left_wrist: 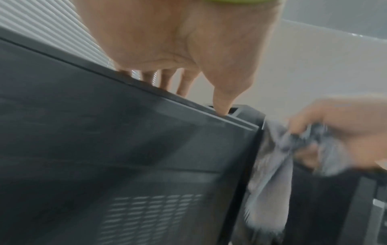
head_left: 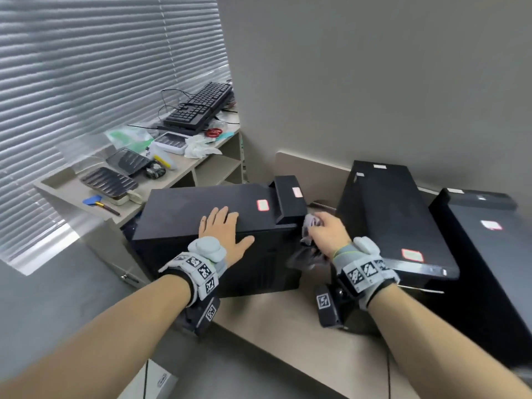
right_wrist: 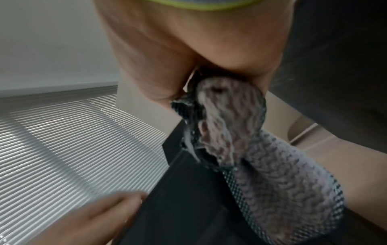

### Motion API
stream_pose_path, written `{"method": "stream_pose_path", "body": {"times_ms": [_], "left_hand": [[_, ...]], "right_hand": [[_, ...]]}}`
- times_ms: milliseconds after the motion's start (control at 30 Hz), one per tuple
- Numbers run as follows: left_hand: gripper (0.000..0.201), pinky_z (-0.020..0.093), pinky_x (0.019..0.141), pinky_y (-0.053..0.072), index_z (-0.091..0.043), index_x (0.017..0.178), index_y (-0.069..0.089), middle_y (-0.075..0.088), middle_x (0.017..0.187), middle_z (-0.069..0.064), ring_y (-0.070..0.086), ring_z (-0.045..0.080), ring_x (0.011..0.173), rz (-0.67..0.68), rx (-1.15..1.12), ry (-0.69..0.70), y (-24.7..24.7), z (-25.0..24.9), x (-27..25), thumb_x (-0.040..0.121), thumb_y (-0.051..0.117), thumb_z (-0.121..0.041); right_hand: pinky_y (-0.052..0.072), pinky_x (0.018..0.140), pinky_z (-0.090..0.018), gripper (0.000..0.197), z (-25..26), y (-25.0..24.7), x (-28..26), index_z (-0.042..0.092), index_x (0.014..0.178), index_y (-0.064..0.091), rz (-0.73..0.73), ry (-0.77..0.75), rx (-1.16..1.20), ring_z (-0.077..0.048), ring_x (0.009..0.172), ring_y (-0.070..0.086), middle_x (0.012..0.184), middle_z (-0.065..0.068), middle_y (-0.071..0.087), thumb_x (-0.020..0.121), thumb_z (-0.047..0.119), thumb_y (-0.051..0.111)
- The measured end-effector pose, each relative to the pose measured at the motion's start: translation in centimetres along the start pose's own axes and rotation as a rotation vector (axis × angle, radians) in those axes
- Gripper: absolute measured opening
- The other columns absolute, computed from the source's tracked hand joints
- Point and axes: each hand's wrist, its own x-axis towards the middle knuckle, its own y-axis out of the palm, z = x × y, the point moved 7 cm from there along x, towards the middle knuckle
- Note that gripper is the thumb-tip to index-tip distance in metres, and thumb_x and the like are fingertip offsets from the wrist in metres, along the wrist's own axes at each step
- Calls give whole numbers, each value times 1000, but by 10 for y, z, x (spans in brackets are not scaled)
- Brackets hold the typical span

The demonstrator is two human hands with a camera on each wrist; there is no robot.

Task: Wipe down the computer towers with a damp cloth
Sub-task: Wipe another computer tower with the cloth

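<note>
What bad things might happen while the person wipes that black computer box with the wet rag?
The grey knitted cloth hangs loose from the right hand, so water might drip into the side vent slots of the black computer tower. That tower sits at the beige desk's edge; with only the left hand flat on top, a hard push might slide it.

Both forearms are bare, with no sleeves. Each wrist carries a light grey strap (head_left: 201,272) printed with black-and-white square code markers, topped by a rounded pale grey knob (head_left: 207,249) and hung with a black camera block (head_left: 328,308) below. The right band has a yellow-green edge (head_left: 341,251).
</note>
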Motion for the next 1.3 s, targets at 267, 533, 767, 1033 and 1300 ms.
{"method": "stream_pose_path", "body": {"times_ms": [267,533,767,1033,1300], "left_hand": [[51,39,86,49,-13,82,61,66,96,6,62,33,94,59,-257,-201,15,-102,58,85,54,-64],[137,50,108,35,-19,131,54,37,145,-3,43,32,130,49,-118,-336,41,-94,62,29,30,-107],[86,57,115,11,-23,112,61,52,130,-6,56,28,114,-30,-179,-364,21,-113,46,55,54,-87],[79,59,116,6,-27,112,62,53,125,-4,58,26,109,36,-139,-159,23,-123,25,54,50,-79],[83,51,119,3,-22,125,57,37,149,-8,18,11,146,209,-122,273,15,-117,-8,56,53,-67]], "right_hand": [[46,82,-31,29,-107,12,-6,8,109,59,26,141,212,-31,100,61,106,-13,66,81,9,64],[37,80,-20,47,-130,32,-17,13,124,49,153,210,320,-25,107,57,109,-6,59,81,7,66],[34,72,-17,48,-121,26,-23,15,123,50,124,210,321,-21,97,56,104,-2,59,79,7,68],[38,78,-20,50,-102,14,-25,10,125,49,25,210,324,-22,98,55,104,-3,56,79,2,66],[39,94,-25,46,-92,5,-30,8,131,49,-110,226,294,-27,115,54,125,-11,58,86,5,55]]}}
